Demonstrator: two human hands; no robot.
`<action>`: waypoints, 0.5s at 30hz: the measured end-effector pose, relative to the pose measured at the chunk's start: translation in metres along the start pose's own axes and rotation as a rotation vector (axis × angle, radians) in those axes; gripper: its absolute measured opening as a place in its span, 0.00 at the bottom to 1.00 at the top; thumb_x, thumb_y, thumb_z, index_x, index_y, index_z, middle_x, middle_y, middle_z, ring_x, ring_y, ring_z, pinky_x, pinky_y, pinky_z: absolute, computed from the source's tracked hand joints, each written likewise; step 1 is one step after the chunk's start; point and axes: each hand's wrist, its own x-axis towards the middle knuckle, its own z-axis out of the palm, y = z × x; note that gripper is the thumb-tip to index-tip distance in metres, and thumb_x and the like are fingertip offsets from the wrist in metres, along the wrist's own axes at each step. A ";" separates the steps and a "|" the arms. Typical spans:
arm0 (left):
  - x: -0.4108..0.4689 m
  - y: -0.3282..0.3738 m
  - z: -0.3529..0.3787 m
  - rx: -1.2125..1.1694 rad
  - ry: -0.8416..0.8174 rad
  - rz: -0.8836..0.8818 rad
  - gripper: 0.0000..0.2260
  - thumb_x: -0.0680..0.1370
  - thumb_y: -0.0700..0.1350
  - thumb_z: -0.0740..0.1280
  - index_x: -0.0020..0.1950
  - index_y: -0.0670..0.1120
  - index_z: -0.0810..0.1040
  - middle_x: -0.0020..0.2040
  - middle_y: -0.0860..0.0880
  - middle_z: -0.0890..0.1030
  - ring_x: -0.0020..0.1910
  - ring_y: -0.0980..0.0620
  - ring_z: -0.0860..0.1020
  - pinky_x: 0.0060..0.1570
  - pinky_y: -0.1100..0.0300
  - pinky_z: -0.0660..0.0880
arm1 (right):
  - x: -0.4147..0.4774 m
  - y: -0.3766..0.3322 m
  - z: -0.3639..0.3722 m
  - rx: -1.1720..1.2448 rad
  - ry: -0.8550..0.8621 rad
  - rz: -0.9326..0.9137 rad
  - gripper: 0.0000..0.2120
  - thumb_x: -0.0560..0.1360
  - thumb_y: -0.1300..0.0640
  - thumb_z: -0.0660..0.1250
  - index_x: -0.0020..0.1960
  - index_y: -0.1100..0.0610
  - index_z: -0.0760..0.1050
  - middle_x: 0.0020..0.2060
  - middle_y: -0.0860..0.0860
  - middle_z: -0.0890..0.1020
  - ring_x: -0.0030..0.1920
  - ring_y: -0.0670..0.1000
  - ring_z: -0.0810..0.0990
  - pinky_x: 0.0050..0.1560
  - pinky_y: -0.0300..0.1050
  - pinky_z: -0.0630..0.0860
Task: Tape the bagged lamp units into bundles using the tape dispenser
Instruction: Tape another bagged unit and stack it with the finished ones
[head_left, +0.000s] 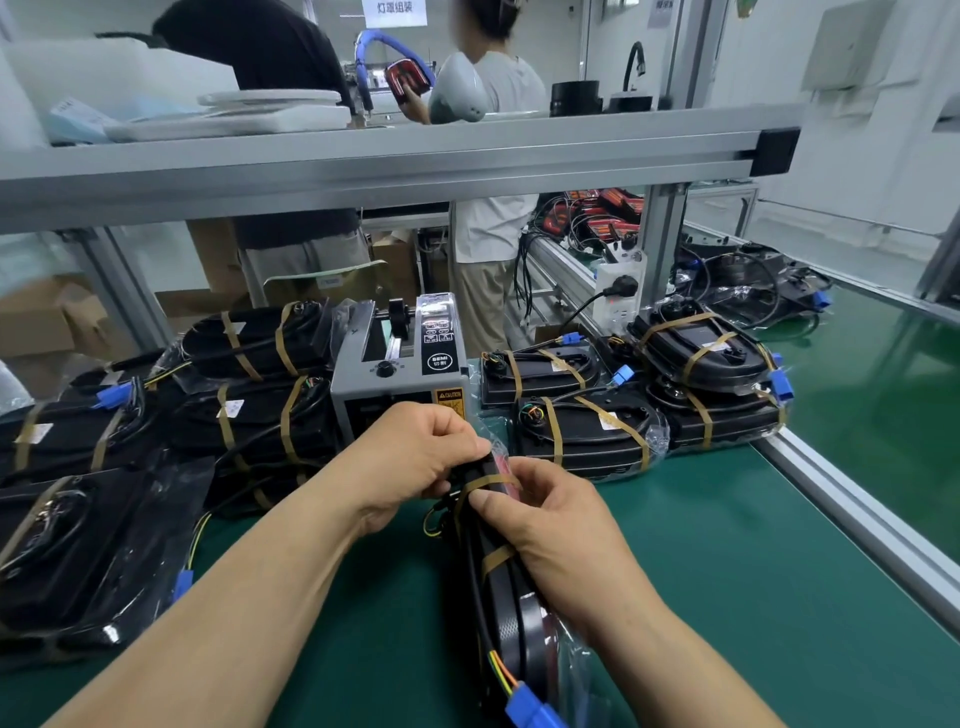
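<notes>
I note the green table (727, 571) carrying taped bundles (587, 436) stacked left and right of the tape dispenser (400, 374). Directly in front of the dispenser sits a bagged lamp unit (511, 623). The fingers of the left hand (410, 462) and right hand (561, 525) clamp its far end, at a tape strip (485, 483).

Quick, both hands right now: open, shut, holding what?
Left hand: grips the far end of the bagged lamp unit.
Right hand: holds the same unit, thumb on the tape strip.
</notes>
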 end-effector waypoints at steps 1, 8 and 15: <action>0.000 0.000 0.000 0.011 0.011 0.005 0.08 0.76 0.41 0.72 0.37 0.46 0.77 0.30 0.51 0.78 0.28 0.58 0.73 0.30 0.67 0.71 | 0.000 0.000 0.000 0.001 0.000 0.000 0.21 0.65 0.48 0.73 0.56 0.52 0.81 0.44 0.50 0.87 0.47 0.50 0.86 0.50 0.46 0.81; 0.000 0.000 0.001 0.015 0.036 0.015 0.10 0.76 0.40 0.71 0.35 0.46 0.77 0.30 0.51 0.77 0.27 0.59 0.73 0.31 0.65 0.71 | -0.002 -0.002 -0.001 -0.024 -0.003 0.002 0.19 0.68 0.50 0.75 0.57 0.52 0.80 0.45 0.50 0.87 0.48 0.51 0.85 0.53 0.50 0.82; 0.001 -0.003 0.002 0.006 0.048 0.018 0.12 0.75 0.40 0.71 0.33 0.47 0.76 0.29 0.51 0.77 0.27 0.58 0.73 0.31 0.64 0.71 | -0.001 -0.003 0.000 -0.037 -0.003 -0.009 0.25 0.63 0.44 0.72 0.58 0.51 0.80 0.46 0.49 0.87 0.48 0.50 0.85 0.56 0.53 0.81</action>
